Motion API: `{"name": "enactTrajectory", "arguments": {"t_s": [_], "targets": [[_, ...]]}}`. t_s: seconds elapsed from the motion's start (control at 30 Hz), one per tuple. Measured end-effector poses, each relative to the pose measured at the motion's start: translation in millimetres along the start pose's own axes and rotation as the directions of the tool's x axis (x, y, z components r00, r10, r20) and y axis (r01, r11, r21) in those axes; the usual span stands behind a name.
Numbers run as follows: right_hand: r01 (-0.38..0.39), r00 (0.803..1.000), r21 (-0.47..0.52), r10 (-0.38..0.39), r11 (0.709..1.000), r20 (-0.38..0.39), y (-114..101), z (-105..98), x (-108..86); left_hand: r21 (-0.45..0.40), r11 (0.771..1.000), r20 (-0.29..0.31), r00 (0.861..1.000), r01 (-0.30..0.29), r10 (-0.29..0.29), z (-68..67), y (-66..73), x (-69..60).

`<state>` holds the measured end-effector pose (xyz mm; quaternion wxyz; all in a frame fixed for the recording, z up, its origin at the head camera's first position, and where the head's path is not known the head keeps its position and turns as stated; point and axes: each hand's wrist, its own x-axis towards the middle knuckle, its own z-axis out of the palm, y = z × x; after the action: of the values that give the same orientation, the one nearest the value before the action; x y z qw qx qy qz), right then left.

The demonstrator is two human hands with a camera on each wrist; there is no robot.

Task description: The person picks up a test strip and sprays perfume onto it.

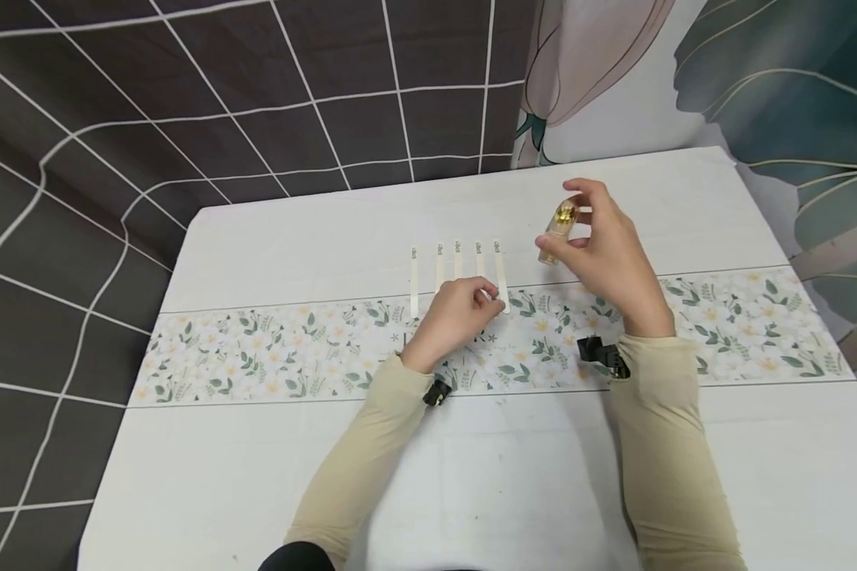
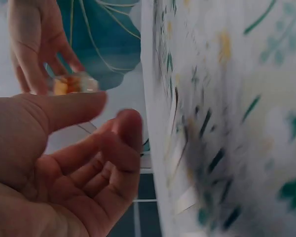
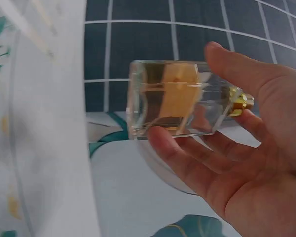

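My right hand point(image 1: 607, 250) holds a clear glass perfume bottle point(image 1: 555, 230) above the right part of the table, between thumb and fingers. The right wrist view shows amber liquid in the perfume bottle point(image 3: 172, 96) and its gold neck point(image 3: 240, 102) toward the palm. My left hand point(image 1: 457, 317) hovers low over the lower ends of several narrow paper strips point(image 1: 414, 277). Its fingers are loosely bent, and in the left wrist view a gap shows between thumb and index finger with nothing in it. It is nearest the rightmost paper strip point(image 1: 500, 266) and hides parts of the others.
The strips lie side by side on a white table point(image 1: 293, 254), their printed ends pointing away. A floral band point(image 1: 271, 349) with partly covered lettering crosses the tabletop. Behind hangs a dark cloth with white grid lines point(image 1: 343, 71); a flower-patterned curtain point(image 1: 614, 79) is at the right.
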<state>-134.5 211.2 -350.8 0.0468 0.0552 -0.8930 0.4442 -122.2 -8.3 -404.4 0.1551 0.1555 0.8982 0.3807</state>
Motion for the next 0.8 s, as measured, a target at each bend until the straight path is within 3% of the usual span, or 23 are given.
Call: {"name": "enactTrajectory", "arguments": {"t_s": [0.13, 0.23, 0.33, 0.4, 0.57, 0.8], "targets": [[-0.043, 0.997, -0.030, 0.045, 0.999, 0.069, 10, 4, 2.5, 0.185, 0.981, 0.034, 0.998, -0.060, 0.054, 2.8, 14.2, 6.7], [-0.046, 0.994, -0.054, 0.051, 0.998, 0.093, 16, 7, 3.6, 0.340, 0.931, 0.085, 0.991, -0.130, 0.107, 8.0, 22.5, 11.3], [-0.037, 0.994, -0.067, 0.043, 0.997, 0.097, 18, 9, 4.5, 0.443, 0.877, 0.108, 0.983, -0.183, 0.151, 12.6, 26.7, 15.4], [-0.032, 0.995, -0.070, 0.039, 0.997, 0.093, 20, 10, 4.7, 0.466, 0.864, 0.114, 0.981, -0.192, 0.157, 15.1, 27.4, 18.1], [-0.034, 0.994, -0.065, 0.040, 0.997, 0.097, 20, 12, 4.4, 0.480, 0.854, 0.145, 0.978, -0.200, 0.148, 20.6, 24.1, 23.2], [-0.014, 0.995, -0.060, 0.020, 0.998, 0.102, 20, 13, 6.2, 0.541, 0.812, 0.117, 0.975, -0.221, 0.188, 23.5, 21.6, 24.0]]}}
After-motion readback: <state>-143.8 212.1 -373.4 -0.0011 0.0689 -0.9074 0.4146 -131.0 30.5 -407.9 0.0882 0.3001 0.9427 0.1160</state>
